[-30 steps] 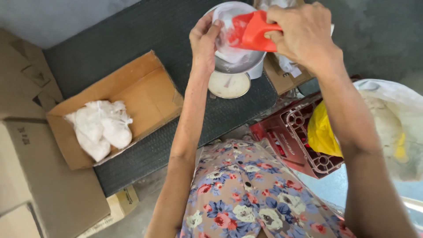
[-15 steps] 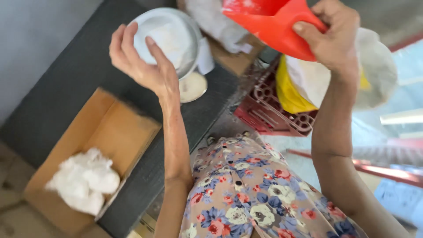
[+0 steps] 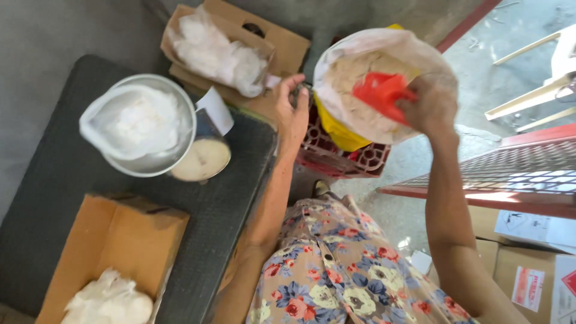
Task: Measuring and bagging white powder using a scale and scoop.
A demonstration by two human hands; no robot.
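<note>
Gripping red scoop (image 3: 379, 91) in sack (image 3: 336, 54) — right hand (image 3: 427, 108) grip clamped; left hand (image 3: 292, 113) open by crate (image 3: 336, 157).

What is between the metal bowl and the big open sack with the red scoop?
In the head view, the left hand lies between the metal bowl and the sack, at the table's edge by the red crate.
</note>
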